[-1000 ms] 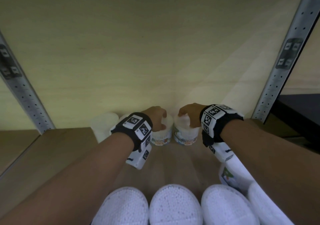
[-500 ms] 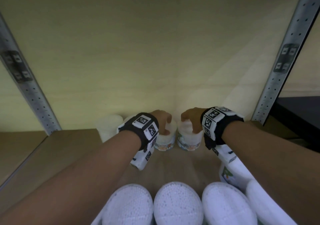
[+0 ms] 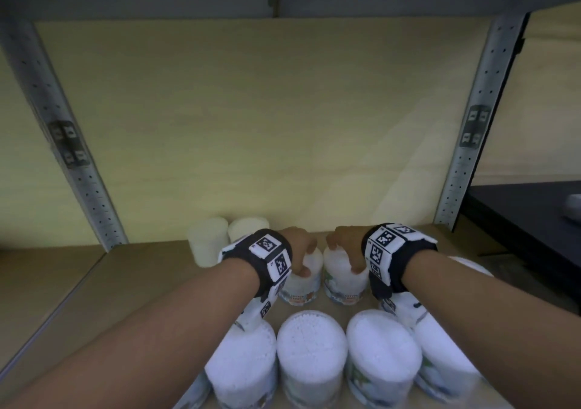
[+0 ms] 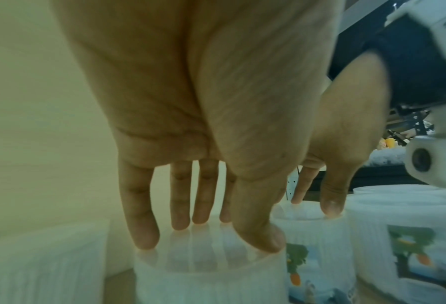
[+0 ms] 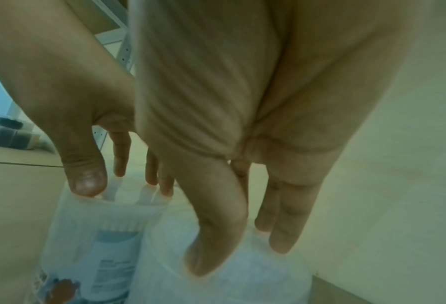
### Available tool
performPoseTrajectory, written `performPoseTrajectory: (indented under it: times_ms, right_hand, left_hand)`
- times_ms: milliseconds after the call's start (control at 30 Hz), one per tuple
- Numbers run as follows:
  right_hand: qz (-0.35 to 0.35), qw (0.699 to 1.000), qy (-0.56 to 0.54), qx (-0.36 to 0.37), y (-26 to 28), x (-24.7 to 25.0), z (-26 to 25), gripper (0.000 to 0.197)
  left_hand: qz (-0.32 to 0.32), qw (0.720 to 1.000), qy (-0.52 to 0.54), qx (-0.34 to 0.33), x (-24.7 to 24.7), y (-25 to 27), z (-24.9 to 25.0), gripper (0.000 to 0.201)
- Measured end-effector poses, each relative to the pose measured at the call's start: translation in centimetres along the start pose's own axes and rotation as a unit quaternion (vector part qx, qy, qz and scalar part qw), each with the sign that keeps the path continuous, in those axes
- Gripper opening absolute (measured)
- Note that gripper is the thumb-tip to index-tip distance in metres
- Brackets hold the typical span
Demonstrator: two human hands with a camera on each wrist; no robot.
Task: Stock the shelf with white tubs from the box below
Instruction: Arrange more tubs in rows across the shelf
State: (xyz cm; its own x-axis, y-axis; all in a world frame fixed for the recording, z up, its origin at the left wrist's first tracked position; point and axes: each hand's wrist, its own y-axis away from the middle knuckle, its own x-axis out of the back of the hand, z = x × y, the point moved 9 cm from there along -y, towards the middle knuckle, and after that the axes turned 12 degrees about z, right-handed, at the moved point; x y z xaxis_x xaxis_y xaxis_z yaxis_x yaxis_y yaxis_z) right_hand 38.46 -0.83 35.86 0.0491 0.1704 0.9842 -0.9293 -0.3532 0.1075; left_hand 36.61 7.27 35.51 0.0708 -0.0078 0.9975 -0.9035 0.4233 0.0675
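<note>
Two white tubs stand side by side on the wooden shelf (image 3: pixel 125 283), behind a front row of tubs. My left hand (image 3: pixel 301 261) grips the top of the left tub (image 3: pixel 301 289) from above. In the left wrist view, the thumb and fingertips (image 4: pixel 144 236) close round its lid (image 4: pixel 209 259). My right hand (image 3: pixel 342 257) holds the top of the right tub (image 3: pixel 344 286) the same way, thumb (image 5: pixel 211 246) in front and fingers behind the lid (image 5: pixel 242 273). Both tubs are upright. The box is not in view.
Several white tubs (image 3: pixel 311 355) form a row at the shelf's front edge. Two paler tubs (image 3: pixel 209 240) stand at the back left against the yellow panel. Grey perforated uprights (image 3: pixel 63 144) (image 3: pixel 471 132) flank the bay. A dark table (image 3: pixel 528 220) lies to the right.
Both hands have kept their hold on the two tubs. The head view has pulled back and tilted up, so the upper shelf rail now shows.
</note>
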Motion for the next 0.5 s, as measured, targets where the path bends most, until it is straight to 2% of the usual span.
performPoseTrajectory:
  times_ms: [100,200,267,367,500]
  right_hand:
    - [-0.013,1.0,-0.017,-0.004,0.6,-0.8,0.2,0.067]
    - [-0.041,0.999,-0.031,0.007,-3.0,-5.3,2.9,0.099]
    - [-0.068,0.997,-0.031,0.031,-2.6,-5.8,2.5,0.089]
    - [-0.069,0.996,-0.029,0.048,3.1,-1.5,-0.9,0.072]
    - [-0.065,0.996,-0.03,0.057,4.2,-1.5,-1.0,0.068]
  left_hand:
    - [0.0,1.0,0.007,-0.008,0.0,1.0,1.0,0.053]
    - [-0.002,1.0,0.016,-0.003,-0.1,1.9,1.6,0.054]
    - [-0.001,1.0,0.021,-0.006,-0.1,2.4,2.0,0.054]
    - [0.007,1.0,0.027,-0.006,0.0,3.1,2.5,0.052]
    - [0.013,1.0,0.028,0.002,-0.1,4.1,2.8,0.051]
